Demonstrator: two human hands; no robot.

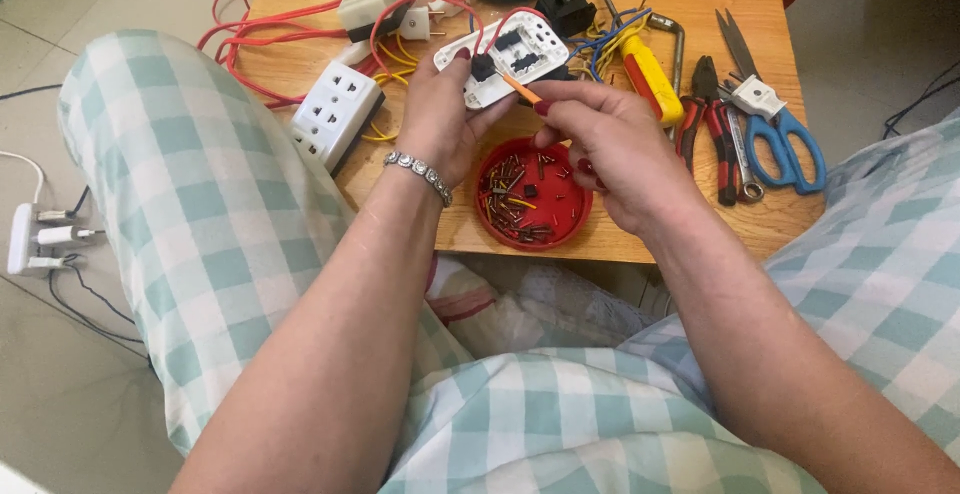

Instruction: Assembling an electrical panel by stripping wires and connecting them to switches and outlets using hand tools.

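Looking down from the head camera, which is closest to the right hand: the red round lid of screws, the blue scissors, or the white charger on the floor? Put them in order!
From the right hand:
1. Red round plastic lid of small screws, just beneath the hand, on the wooden board.
2. Blue-handled scissors, further right, near the board's right edge.
3. White charger block, far left on the tiled floor, beyond the knee.

Soft, even daylight, faint shadows, no harsh glare; sharp focus throughout with slight wide-angle stretching at the edges.
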